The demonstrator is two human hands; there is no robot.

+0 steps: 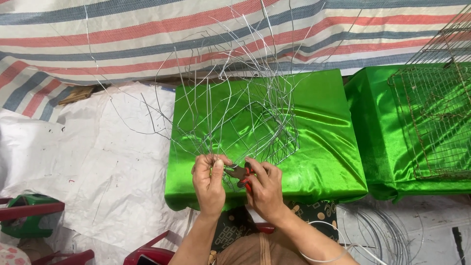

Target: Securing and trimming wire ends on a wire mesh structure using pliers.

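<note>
Pinched tight, my left hand (210, 182) grips the near wires of the half-woven wire frame (235, 118) at lower centre of the frame, while my right hand (265, 189) is closed around red-handled pliers (241, 175) biting the same spot. Loose wire ends fan upward over the green satin-covered block (324, 142), whose front edge lies just beneath my knuckles. Open white sheeting (98, 162) spreads left; a rusty wire grid (436, 122) sits on green cloth at right.

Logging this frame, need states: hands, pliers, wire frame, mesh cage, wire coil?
Left hand: pinching wires at frame's near edge.
Right hand: gripping pliers.
Red-handled pliers: at the wires, jaws hidden.
Thin silver wire frame: unfinished, loose ends up.
Rusty mesh cage: lying flat on green cloth.
Wire coil: coiled on floor.
</note>
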